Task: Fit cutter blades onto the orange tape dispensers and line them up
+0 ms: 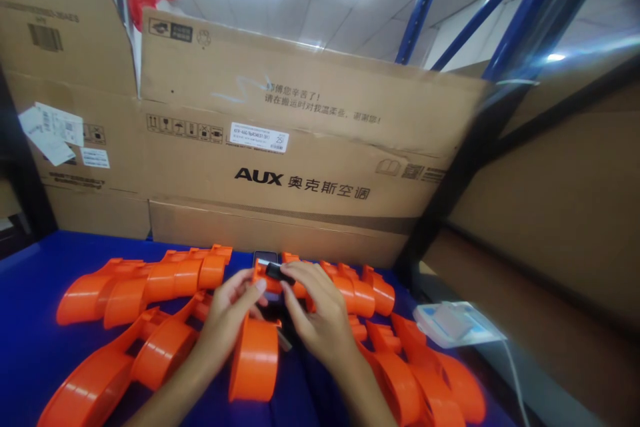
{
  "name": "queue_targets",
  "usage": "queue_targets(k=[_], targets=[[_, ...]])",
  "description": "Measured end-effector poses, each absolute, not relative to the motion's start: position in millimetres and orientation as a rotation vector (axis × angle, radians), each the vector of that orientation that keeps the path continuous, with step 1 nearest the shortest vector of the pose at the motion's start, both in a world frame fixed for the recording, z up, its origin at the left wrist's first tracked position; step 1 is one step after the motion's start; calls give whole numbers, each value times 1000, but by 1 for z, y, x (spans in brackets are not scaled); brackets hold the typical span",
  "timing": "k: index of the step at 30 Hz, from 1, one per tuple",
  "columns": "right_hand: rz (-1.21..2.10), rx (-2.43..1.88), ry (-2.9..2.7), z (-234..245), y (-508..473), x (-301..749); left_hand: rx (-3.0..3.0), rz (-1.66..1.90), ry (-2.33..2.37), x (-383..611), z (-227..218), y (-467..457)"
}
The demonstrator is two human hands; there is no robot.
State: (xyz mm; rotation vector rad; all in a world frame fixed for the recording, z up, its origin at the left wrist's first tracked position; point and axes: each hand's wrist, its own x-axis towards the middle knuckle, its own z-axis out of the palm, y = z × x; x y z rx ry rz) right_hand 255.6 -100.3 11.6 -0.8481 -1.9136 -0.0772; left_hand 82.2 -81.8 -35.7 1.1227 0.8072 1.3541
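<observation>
Orange plastic tape dispensers, each with a wide ring, lie in rows on both sides of my hands. My left hand (233,303) is closed on one tape dispenser (254,360), its ring hanging toward me. A pale serrated strip (262,262) shows at its upper end. My right hand (317,303) pinches a small black piece (275,271) against that end, beside the strip. Fingers partly cover where the black piece meets the orange part, so I cannot tell how it sits. Behind my hands, a dark flat device (265,257) is partly hidden.
The work surface (30,280) is blue. More orange dispensers (170,277) stand at left and others (425,373) at right. A large cardboard sheet (310,153) walls off the back. A white box with a cable (460,323) sits right, near a dark rack post (445,193).
</observation>
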Motion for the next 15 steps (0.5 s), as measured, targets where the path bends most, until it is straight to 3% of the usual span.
queue_targets(k=[15], targets=[[18, -813, -1891, 5, -100, 250, 1157, 1278, 773, 85, -39, -87]])
